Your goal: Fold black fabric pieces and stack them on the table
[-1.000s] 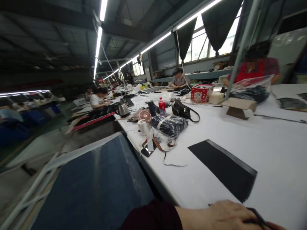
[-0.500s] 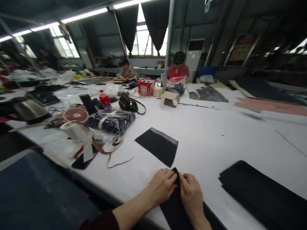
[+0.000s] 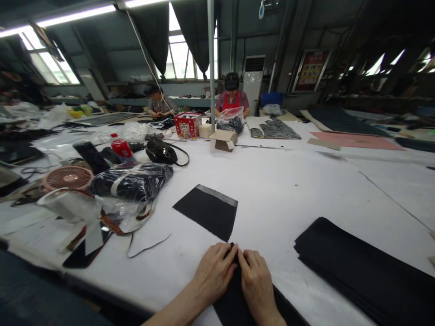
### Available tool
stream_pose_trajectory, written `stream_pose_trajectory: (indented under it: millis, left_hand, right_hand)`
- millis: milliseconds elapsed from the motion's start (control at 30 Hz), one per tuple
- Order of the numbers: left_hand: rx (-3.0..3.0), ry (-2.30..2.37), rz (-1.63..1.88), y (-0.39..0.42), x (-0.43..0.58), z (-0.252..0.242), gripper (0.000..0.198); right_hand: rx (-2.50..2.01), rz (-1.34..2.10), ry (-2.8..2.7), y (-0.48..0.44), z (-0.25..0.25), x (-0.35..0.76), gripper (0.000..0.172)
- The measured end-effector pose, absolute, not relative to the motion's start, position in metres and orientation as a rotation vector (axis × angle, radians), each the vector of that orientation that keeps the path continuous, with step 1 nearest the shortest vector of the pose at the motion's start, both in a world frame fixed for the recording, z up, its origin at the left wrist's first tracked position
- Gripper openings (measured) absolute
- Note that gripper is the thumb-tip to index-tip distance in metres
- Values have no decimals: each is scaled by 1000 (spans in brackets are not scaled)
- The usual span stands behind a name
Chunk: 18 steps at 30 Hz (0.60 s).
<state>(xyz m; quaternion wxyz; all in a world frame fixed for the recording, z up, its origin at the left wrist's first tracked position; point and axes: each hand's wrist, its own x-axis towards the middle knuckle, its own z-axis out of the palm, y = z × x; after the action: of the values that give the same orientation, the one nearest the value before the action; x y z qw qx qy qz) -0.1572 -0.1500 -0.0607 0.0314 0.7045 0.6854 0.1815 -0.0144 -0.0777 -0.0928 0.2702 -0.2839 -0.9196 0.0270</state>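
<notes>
A strip of black fabric (image 3: pixel 232 296) lies at the near edge of the white table, running toward me. On its far end, my left hand (image 3: pixel 215 270) has its fingers closed on the left side. My right hand (image 3: pixel 255 280) pinches the same end from the right, and the fingertips of both hands nearly meet. Just beyond them lies a flat black piece (image 3: pixel 207 212) with a greyish band on its far edge. To the right is a stack of black fabric pieces (image 3: pixel 360 267).
On the left of the white table (image 3: pixel 272 181) are a plastic-wrapped black bundle (image 3: pixel 134 181), a pink fan (image 3: pixel 68 178), a red-capped bottle (image 3: pixel 121 148) and a black bag (image 3: pixel 161 151). An open carton (image 3: pixel 223 140) stands farther back. Two people sit across the table.
The view has swung to the right, so the table items appear farther left. Both hands remain at the fabric's far end, with their fingers pressed slightly flatter on it.
</notes>
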Motion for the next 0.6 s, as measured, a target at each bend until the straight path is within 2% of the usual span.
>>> stream_pose_trajectory:
  millis: [600]
  left_hand:
    - [2120, 2113, 556, -149, -157, -61, 47]
  right_hand:
    - [-783, 10, -2486, -80, -91, -16, 38]
